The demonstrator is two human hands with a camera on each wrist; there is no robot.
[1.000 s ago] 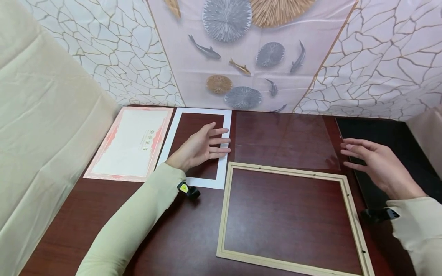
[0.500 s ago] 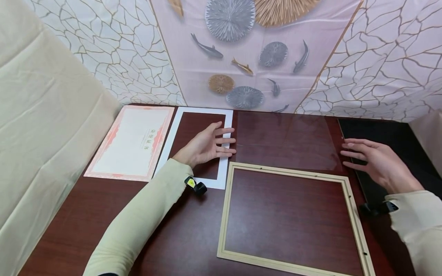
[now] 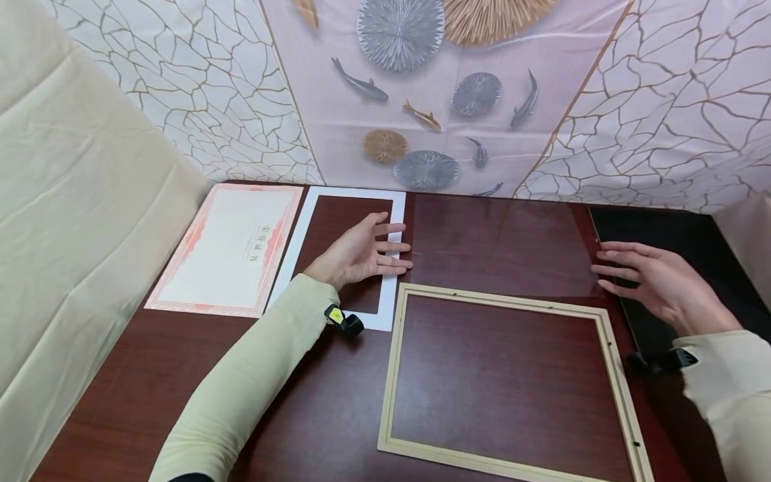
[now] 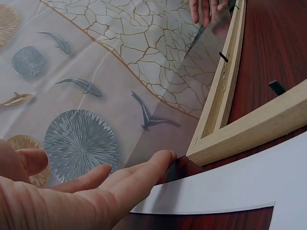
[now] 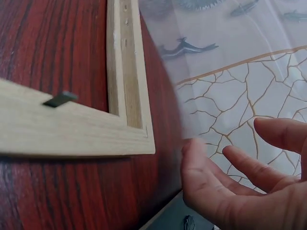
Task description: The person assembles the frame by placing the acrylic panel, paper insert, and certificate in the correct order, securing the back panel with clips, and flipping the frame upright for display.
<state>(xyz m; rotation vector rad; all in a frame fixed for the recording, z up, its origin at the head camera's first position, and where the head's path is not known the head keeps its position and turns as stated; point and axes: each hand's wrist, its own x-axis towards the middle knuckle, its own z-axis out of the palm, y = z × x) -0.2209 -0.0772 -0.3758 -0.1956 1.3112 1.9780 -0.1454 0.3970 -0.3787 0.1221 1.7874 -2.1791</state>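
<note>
A clear, glossy plastic-like sheet point(image 3: 500, 244) lies at the back of the table. At its left edge is my left hand point(image 3: 361, 251), fingers straight and spread, fingertips right at the edge. This hand reaches over a white mat with a rectangular opening point(image 3: 292, 248). My right hand point(image 3: 668, 284) is at the sheet's right edge, fingers lightly bent and thumb apart; in the right wrist view one fingertip meets the edge. Nearer me lies a pale wooden picture frame point(image 3: 506, 299), its grooved side up with small black tabs point(image 4: 223, 56).
A pink-bordered certificate point(image 3: 223, 248) lies at the far left. Under and beyond my right hand is a black board point(image 3: 674, 234). A patterned cloth point(image 3: 434, 100) hangs along the table's back edge, and a cream cloth point(image 3: 78, 201) along the left.
My left hand has moved right, from over the mat to the left edge of the clear sheet. The right fingertips have come slightly left to its right edge. The sheet and frame stay put.
</note>
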